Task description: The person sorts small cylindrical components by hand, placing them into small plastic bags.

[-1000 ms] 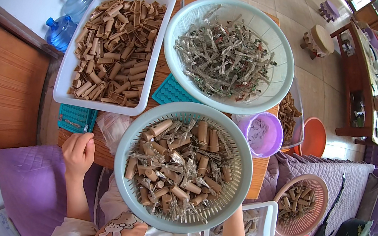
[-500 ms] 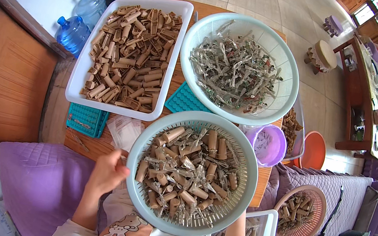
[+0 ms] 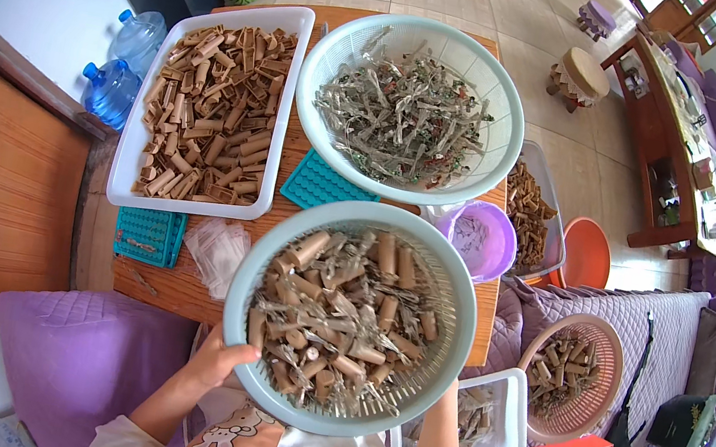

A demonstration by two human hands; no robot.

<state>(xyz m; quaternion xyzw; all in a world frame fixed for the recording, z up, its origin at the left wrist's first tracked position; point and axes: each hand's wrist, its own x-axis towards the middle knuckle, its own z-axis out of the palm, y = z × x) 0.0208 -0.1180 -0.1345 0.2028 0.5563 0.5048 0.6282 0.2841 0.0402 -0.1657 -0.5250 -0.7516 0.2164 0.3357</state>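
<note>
A grey-green plastic colander (image 3: 456, 356) is held in front of my body, over the table's near edge. Inside lie several short brown tubes (image 3: 350, 369) mixed with twisted clear-wrapped strips (image 3: 312, 324). My left hand (image 3: 215, 356) grips the colander's lower left rim, its thumb over the edge and the other fingers underneath. On the other side my right forearm reaches up to the colander; the right hand itself is hidden behind it. Just beyond stands a larger pale colander (image 3: 512, 145) full of wrapped strips with green and red bits.
A white tray (image 3: 281, 114) of brown half-tube pieces stands far left on the wooden table (image 3: 293, 159). Teal moulded trays (image 3: 147, 234), clear bags (image 3: 214, 251) and a purple bucket (image 3: 505, 259) are nearby. Right are a pink basket (image 3: 616, 365) and a white bin (image 3: 514, 443).
My left hand has moved from beside the rim to a grip on the colander's edge. The colander looks slightly blurred by motion. The whole view has shifted a little.
</note>
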